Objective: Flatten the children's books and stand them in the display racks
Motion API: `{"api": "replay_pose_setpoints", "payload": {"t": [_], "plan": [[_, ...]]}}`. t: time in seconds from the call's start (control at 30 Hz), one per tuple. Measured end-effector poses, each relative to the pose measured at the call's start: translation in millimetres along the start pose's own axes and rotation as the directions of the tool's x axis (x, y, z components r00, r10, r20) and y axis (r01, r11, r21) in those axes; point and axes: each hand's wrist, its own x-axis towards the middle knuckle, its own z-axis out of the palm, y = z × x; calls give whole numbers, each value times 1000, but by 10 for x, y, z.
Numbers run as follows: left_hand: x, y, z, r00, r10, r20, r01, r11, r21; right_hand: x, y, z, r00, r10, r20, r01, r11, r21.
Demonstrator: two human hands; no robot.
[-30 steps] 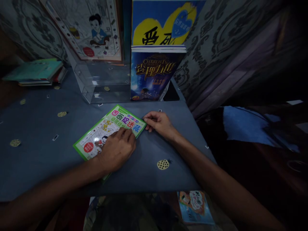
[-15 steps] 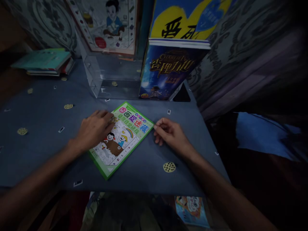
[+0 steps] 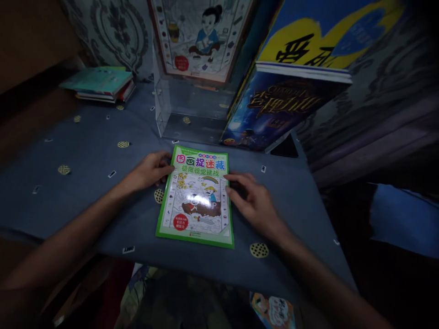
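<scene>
A green-bordered picture book [image 3: 199,196] lies flat on the blue-grey tablecloth, its cover up and its title at the far end. At its upper left edge, my left hand [image 3: 152,170] touches the book with thumb and fingers, and the fingers are partly curled. My right hand [image 3: 252,198] is at the right edge, thumb and forefinger apart, fingertips touching or very near the cover's side. Neither hand is closed round the book.
Behind the book stands a clear acrylic rack [image 3: 192,125] holding a picture book [image 3: 206,41] and a dark blue book [image 3: 270,109]. A book stack [image 3: 99,84] lies at the back left. Below the table edge is an orange and blue packet [image 3: 274,310].
The green book has turned from a slant to nearly straight. My left hand has moved off its cover to the left edge, and my right fingers have spread. The view has shifted left.
</scene>
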Motion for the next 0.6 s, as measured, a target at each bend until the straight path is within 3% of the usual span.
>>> {"api": "replay_pose_setpoints", "payload": {"t": [0.1, 0.2, 0.3, 0.43, 0.6], "plan": [[-16, 18, 25, 1000, 3, -9, -2, 1000, 21, -192, -72, 196, 986, -161, 49, 168, 931, -323], [-20, 26, 55, 1000, 12, -25, -10, 997, 78, -367, -144, 325, 950, -179, 255, 282, 842, -460], [-11, -4, 79, 998, 32, -63, -25, 994, 107, -462, -168, 326, 921, -143, 363, 319, 812, -488], [-14, -32, 94, 994, 66, -83, -56, 992, 113, -540, -155, 255, 900, -168, 401, 365, 793, -487], [-17, -16, 68, 999, 15, -38, -15, 1000, 0, -478, -174, 205, 892, -162, 422, 367, 805, -466]]}}
